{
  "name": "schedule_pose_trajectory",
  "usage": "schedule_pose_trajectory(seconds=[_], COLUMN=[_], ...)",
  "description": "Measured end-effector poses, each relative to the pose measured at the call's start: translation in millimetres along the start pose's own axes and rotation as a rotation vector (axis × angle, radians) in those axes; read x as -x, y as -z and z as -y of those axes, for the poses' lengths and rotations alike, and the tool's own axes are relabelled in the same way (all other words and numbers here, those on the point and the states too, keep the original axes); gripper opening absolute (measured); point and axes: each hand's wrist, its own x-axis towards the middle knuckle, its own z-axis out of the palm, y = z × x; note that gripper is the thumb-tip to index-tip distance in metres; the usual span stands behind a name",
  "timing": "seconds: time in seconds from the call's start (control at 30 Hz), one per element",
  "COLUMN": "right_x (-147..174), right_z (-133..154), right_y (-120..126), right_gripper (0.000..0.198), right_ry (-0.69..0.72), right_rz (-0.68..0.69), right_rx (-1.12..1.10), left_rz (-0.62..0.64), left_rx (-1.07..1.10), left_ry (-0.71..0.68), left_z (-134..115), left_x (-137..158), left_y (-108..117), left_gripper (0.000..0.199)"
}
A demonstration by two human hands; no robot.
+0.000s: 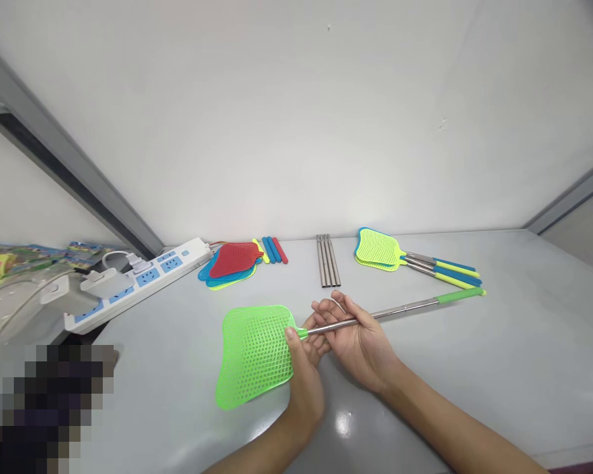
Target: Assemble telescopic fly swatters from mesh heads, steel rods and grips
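A green fly swatter (pixel 254 352) with an extended metal rod and a green grip is held above the grey table, its head to the left. My left hand (pixel 307 387) pinches its neck, thumb on top at the base of the mesh head. Palm up, my right hand (pixel 363 347) carries the rod across its loosely curled fingers, with the thumb against it. The far end with the green grip points right. Behind my hands lie several bare metal rods (pixel 329 262) side by side.
Red, blue and yellow swatter heads (pixel 234 260) are stacked at back left, beside several coloured grips (pixel 271 250). Whole swatters (pixel 378 249) lie at back right. A white power strip (pixel 153 280) with plugged-in adapters runs along the left. A white wall (pixel 326 131) stands behind.
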Motion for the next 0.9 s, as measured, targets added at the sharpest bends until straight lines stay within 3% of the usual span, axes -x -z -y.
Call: schedule_pose_trajectory(seconds=[0.9], right_x=[-1.8], right_z=[1.4], right_y=[-3.4], right_gripper=[0.023], right_ry=[0.012], right_rz=[-0.028], right_rx=[0.033], left_rz=[-0.009], left_rx=[-0.023], left_ry=[0.052], left_z=[-2.1], left_x=[-2.9], left_y=[-2.0], left_gripper=[0.063])
